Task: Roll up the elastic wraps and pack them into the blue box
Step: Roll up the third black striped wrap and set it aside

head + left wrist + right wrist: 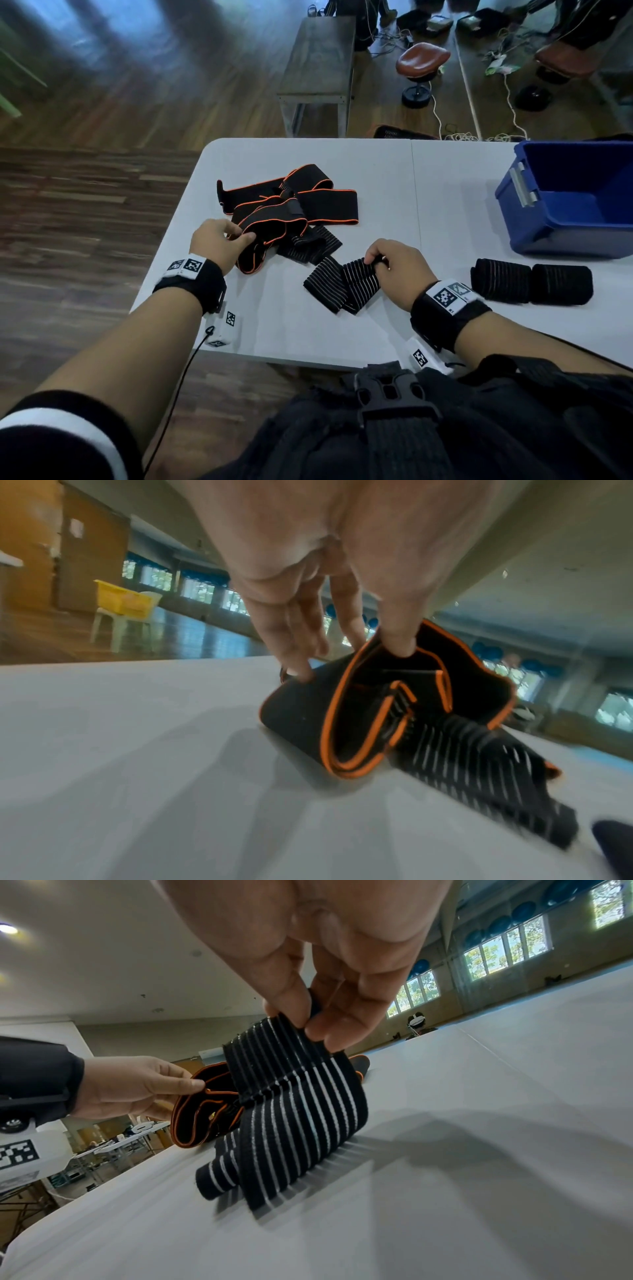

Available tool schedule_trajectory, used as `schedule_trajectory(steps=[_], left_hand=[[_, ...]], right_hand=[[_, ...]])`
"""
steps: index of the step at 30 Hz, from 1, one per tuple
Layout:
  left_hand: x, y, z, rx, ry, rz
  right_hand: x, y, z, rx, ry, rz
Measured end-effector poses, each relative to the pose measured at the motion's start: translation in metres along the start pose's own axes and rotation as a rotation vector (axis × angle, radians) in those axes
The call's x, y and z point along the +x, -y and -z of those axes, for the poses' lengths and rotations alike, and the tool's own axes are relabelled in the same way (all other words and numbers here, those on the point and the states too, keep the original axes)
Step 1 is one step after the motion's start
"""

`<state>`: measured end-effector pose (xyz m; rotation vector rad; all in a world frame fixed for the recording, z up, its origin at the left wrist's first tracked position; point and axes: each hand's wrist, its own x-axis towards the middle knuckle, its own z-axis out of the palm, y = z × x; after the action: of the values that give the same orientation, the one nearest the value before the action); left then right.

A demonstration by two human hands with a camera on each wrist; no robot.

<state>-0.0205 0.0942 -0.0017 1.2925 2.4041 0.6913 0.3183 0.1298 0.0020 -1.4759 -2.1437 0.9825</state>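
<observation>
A loose pile of black wraps with orange edging (291,202) lies mid-table. My left hand (219,240) pinches a fold of one orange-edged wrap (377,710) between thumb and fingers at the pile's near left. My right hand (394,263) pinches the end of a black wrap with white stripes (342,284), lifting that end while the rest lies folded on the table (291,1123). Two rolled black wraps (531,286) lie side by side at the right. The blue box (575,198) stands open at the far right, its visible inside bare.
The white folding table (394,171) has its left edge close to my left hand and its near edge by my body. A second striped wrap (308,245) lies under the orange pile. Beyond the table stand a grey bench (318,68) and a brown stool (421,65).
</observation>
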Motion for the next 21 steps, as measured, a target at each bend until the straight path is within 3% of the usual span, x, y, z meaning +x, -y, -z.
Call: schedule_trajectory(steps=[6, 12, 15, 21], left_hand=[[-0.024, -0.019, -0.02, -0.1, -0.072, -0.029], [-0.044, -0.042, -0.059, 0.132, 0.211, -0.312], [-0.042, -0.055, -0.075, 0.301, 0.284, -0.305], [-0.03, -0.064, -0.088, 0.354, 0.285, -0.253]], right_hand=[[-0.007, -0.005, -0.002, 0.022, 0.004, -0.008], [-0.014, -0.008, 0.001, 0.037, 0.009, -0.027], [-0.018, -0.009, 0.005, 0.045, -0.018, -0.029], [-0.028, -0.014, 0.01, 0.042, -0.034, -0.053]])
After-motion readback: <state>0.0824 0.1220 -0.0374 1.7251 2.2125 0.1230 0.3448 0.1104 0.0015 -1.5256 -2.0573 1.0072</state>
